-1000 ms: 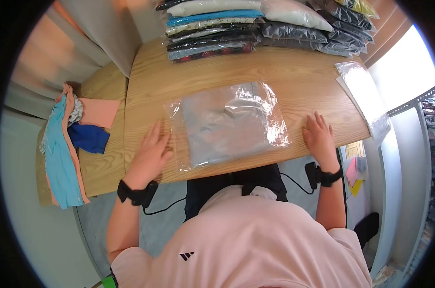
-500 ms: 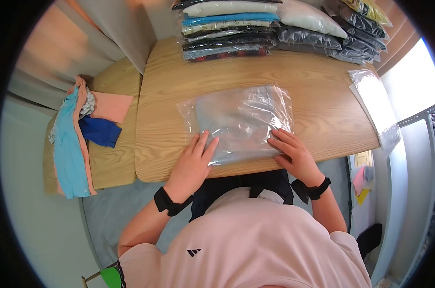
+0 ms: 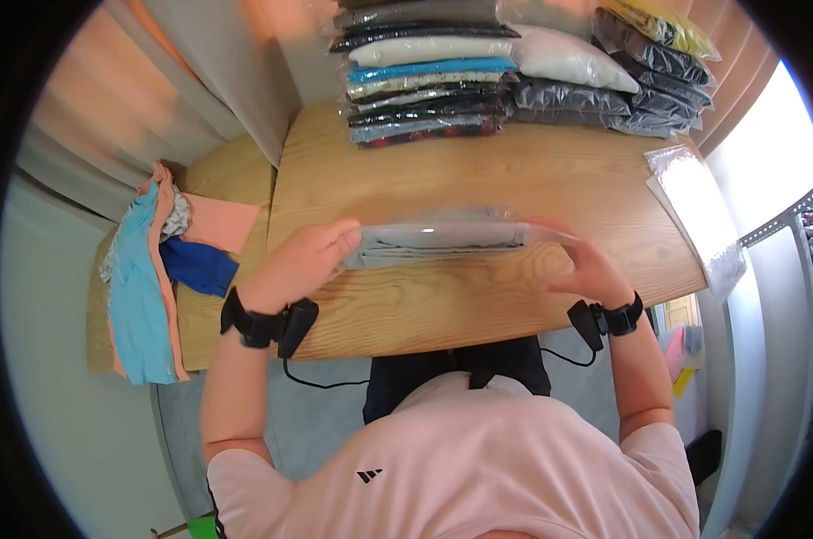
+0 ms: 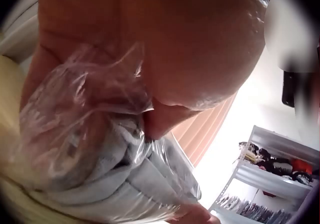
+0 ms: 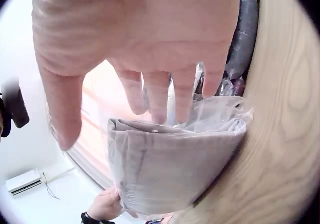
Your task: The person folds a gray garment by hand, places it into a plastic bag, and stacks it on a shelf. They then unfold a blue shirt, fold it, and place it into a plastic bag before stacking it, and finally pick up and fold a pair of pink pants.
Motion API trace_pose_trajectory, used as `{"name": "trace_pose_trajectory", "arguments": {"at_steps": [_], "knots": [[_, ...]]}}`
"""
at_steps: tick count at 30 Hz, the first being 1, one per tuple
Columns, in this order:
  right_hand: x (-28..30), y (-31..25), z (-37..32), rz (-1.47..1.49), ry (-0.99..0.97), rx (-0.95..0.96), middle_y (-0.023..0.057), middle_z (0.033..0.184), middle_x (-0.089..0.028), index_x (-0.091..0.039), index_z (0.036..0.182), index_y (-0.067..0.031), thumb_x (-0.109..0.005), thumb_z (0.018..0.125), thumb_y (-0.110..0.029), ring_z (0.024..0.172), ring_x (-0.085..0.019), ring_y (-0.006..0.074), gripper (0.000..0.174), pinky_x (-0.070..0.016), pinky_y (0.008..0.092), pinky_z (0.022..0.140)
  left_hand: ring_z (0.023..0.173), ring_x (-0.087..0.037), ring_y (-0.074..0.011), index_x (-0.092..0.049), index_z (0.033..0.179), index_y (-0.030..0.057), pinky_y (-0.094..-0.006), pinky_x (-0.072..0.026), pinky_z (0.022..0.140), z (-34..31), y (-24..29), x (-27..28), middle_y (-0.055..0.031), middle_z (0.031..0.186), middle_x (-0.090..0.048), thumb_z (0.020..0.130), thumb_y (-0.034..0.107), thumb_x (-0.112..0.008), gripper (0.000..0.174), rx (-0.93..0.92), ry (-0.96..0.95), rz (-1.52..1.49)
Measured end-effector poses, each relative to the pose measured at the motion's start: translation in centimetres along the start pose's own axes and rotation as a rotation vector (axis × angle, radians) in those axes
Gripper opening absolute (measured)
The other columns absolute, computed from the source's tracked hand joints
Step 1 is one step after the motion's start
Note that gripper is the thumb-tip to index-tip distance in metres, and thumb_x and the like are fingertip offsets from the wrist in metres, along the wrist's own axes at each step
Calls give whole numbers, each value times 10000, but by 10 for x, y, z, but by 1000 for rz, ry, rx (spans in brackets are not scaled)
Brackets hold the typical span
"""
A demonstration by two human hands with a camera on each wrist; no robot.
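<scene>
A clear bag with folded grey cloth is lifted edge-up over the wooden table. The left hand pinches its left end; in the left wrist view crinkled plastic lies over that hand's fingers, around the grey cloth. At the other end, the right hand has its thumb apart from its fingers. In the right wrist view the right hand has straight fingers behind the plastic beside the cloth, with the thumb clear of the bag.
Stacks of bagged garments stand at the table's back, with more bags at the back right. Flat clear bags lie on the right edge. Loose clothes, including light blue and dark blue pieces, lie at the left.
The bag was flat on the table; it is now raised and turned edge-up. The hands moved from resting on its front part to its two ends, the left one now pinching it.
</scene>
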State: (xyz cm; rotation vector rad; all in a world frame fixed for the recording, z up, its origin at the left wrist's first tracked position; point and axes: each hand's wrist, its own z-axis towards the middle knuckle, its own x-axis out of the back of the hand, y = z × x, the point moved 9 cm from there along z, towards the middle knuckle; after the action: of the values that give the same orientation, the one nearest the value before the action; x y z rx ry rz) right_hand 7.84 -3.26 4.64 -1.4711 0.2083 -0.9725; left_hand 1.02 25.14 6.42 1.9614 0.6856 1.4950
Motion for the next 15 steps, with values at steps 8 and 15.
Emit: {"name": "trace_pose_trajectory", "arguments": {"at_steps": [8,15], "knots": [[8,23,73,-91,21,-130,65,993,-652,-621,1089,-12,-677,813,-138,901,-579,148,308,-457,281,817,761,-569,-112,-557,1129,22,-247,-482,672,33,-16,48,-34,920,-610,973,344,-435,378,46,6,-152],[12,39,91,-88,77,-166,38,814,-655,-653,1013,10,-589,905,-235,768,-558,120,276,-451,262,739,1065,-531,-139,-468,1293,34,-245,-419,863,17,-58,55,-111,1176,-581,880,423,-584,579,-303,245,-862]]}}
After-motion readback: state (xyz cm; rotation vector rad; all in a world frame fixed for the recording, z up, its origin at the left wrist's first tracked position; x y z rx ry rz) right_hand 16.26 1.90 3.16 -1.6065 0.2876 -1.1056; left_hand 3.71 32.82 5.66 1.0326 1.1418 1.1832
